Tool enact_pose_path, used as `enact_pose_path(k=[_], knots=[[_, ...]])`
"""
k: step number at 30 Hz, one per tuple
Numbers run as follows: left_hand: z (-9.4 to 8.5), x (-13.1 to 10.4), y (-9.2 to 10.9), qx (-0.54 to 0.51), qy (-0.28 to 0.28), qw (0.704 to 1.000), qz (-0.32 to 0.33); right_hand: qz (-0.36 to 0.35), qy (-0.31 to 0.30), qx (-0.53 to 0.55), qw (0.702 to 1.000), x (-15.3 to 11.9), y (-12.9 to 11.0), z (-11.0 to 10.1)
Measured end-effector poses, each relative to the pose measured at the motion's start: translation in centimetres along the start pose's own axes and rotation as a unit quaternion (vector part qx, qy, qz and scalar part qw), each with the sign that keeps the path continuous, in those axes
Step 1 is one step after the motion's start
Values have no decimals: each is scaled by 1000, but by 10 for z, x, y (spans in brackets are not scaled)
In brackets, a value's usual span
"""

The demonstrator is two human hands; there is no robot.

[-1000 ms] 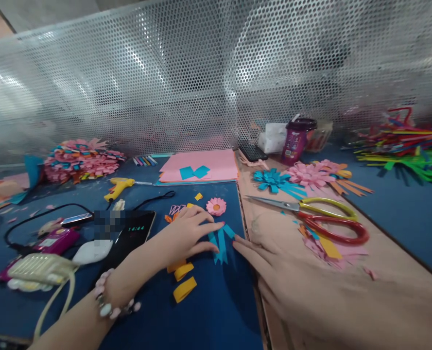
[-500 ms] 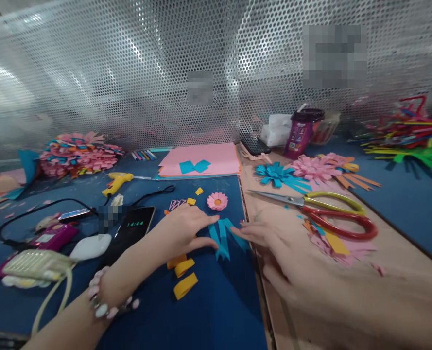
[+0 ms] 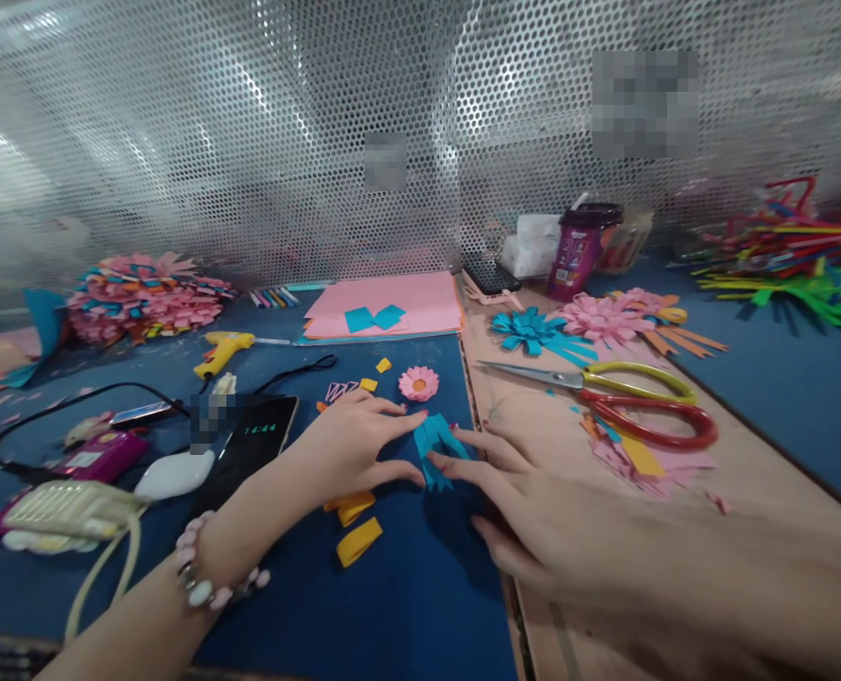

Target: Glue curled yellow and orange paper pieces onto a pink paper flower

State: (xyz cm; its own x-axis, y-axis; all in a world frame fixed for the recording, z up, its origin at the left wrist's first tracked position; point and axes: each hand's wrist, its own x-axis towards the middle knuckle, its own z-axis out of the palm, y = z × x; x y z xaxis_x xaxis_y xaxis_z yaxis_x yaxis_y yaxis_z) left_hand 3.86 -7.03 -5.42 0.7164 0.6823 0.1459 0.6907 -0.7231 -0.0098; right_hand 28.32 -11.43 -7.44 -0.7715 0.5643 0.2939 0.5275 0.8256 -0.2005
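Blue paper strips (image 3: 432,441) with notched ends lie fanned on the blue table between my hands. My left hand (image 3: 353,437) rests at their left, its index finger touching the top and its thumb spread apart near the lower edge. From the right, my right hand (image 3: 526,487) reaches over with fingers stretched out; its fingertips press on the strips. Just above them sits a small pink paper flower (image 3: 418,383) with an orange centre. Yellow paper loops (image 3: 359,542) lie beneath my left hand, partly hidden by it.
Scissors (image 3: 604,388) with red and yellow handles lie on the right board beside paper scraps (image 3: 639,459). A phone (image 3: 254,440), a yellow glue gun (image 3: 225,353) and its cable are on the left. Pink sheets (image 3: 420,298), finished paper flowers (image 3: 604,320) and a purple cup (image 3: 582,251) stand farther back.
My right hand has moved left onto the blue strips, and the right strip has swung in closer to the others. My left hand stays nearly in place.
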Motion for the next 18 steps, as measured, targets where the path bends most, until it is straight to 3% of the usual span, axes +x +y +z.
enact_pose_path(k=[9, 15, 18], knots=[[0, -1, 0, -6, -8, 1000, -1, -32, 53, 26, 998, 0, -1, -1], [0, -1, -2, -16, -10, 1000, 12, -79, 33, 39, 996, -1, -6, -6], [0, 0, -3, -36, -4, 999, 26, -39, 88, 38, 995, -2, -2, 0]])
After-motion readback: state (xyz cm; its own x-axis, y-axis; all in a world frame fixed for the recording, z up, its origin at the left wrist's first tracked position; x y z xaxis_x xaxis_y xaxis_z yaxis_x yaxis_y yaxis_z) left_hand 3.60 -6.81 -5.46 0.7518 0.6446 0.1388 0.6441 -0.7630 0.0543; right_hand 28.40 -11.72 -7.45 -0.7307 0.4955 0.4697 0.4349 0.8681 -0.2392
